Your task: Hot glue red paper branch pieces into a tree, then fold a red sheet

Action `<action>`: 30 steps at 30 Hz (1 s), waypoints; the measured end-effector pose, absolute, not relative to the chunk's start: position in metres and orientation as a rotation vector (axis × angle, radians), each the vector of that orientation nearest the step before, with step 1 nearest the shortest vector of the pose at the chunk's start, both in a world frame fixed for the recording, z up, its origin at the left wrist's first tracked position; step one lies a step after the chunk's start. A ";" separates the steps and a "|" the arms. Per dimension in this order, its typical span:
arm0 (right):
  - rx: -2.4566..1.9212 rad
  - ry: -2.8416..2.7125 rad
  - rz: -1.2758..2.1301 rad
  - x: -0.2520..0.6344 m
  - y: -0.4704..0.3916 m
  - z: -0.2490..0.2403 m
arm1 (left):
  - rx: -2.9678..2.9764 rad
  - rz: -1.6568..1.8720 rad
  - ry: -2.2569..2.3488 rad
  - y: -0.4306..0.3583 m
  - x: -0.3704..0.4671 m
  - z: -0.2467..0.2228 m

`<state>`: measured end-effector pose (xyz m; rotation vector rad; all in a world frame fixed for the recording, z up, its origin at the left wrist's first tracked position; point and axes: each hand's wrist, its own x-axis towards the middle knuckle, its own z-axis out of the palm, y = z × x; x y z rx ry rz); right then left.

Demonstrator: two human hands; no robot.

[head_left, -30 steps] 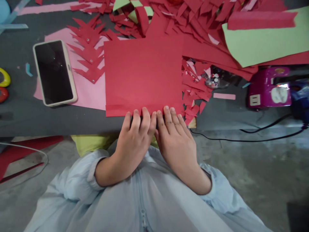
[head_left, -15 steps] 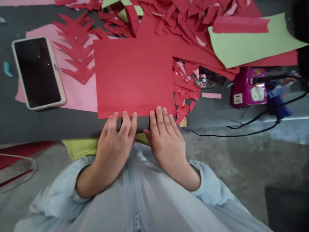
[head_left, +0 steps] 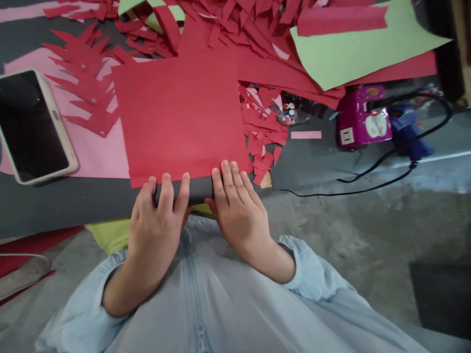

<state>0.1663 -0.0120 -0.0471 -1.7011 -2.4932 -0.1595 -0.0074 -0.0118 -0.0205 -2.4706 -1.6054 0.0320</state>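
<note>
A large red paper sheet point(head_left: 180, 117) lies flat on the dark table point(head_left: 91, 201), its near edge close to the table's front. My left hand point(head_left: 158, 215) rests at that near edge with its fingers spread and bent, the tips at the paper's border. To its right, my right hand point(head_left: 239, 211) lies flat with fingers stretched out together, their tips over the sheet's lower right part. Neither hand grips anything that I can see. Both thumbs are low by the table edge, the left one mostly hidden.
A phone point(head_left: 33, 127) lies left on pink paper point(head_left: 103, 157), beside spiky red cut-outs point(head_left: 88, 83). Red paper scraps point(head_left: 263, 142) sit right of the sheet. Farther right are green paper point(head_left: 353, 49) and a purple device point(head_left: 362, 120) with a black cable point(head_left: 331, 194).
The view has shifted to the right, so the table things appear farther left. My left hand's fingers are spread slightly wider; the right hand stays flat at the sheet's edge.
</note>
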 end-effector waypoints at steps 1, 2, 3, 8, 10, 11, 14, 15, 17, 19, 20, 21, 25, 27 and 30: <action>-1.709 -2.487 -0.125 0.167 -0.013 -0.048 | -2.478 0.027 -1.625 -0.012 -0.007 -0.021; -1.715 -2.479 -0.090 0.167 -0.013 -0.048 | -2.490 0.016 -1.646 -0.012 -0.007 -0.021; -1.721 -2.471 -0.055 0.167 -0.013 -0.048 | -2.503 0.002 -1.668 -0.012 -0.007 -0.021; -1.641 -2.460 -0.049 0.175 -0.008 -0.040 | -2.533 -0.061 -1.743 -0.013 -0.007 -0.021; -1.552 -2.441 -0.074 0.183 -0.001 -0.034 | -2.531 -0.026 -1.728 -0.014 -0.006 -0.020; -1.505 -2.406 -0.076 0.187 0.003 -0.031 | -2.523 0.000 -1.706 -0.015 -0.006 -0.020; -1.541 -2.313 -0.057 0.199 0.019 -0.025 | -2.477 0.055 -1.628 -0.017 -0.005 -0.020; -1.560 -2.297 -0.037 0.203 0.023 -0.024 | -2.458 0.056 -1.607 -0.017 -0.005 -0.021; -1.600 -2.261 -0.052 0.207 0.032 -0.023 | -2.429 0.051 -1.589 -0.018 -0.004 -0.023; -1.629 -2.292 -0.040 0.210 0.038 -0.024 | -2.418 0.036 -1.601 -0.020 -0.004 -0.025; -1.633 -2.309 -0.049 0.211 0.041 -0.024 | -2.423 0.027 -1.618 -0.020 -0.004 -0.026; -1.628 -2.327 -0.062 0.212 0.043 -0.024 | -2.431 0.016 -1.637 -0.021 -0.004 -0.026; -1.595 -2.350 -0.141 0.217 0.053 -0.026 | -2.432 0.011 -1.645 -0.021 -0.004 -0.028; -1.591 -2.370 -0.158 0.221 0.059 -0.026 | -2.419 0.013 -1.622 -0.020 -0.004 -0.028; -1.591 -2.403 -0.138 0.224 0.066 -0.026 | -2.430 -0.006 -1.639 -0.020 -0.005 -0.029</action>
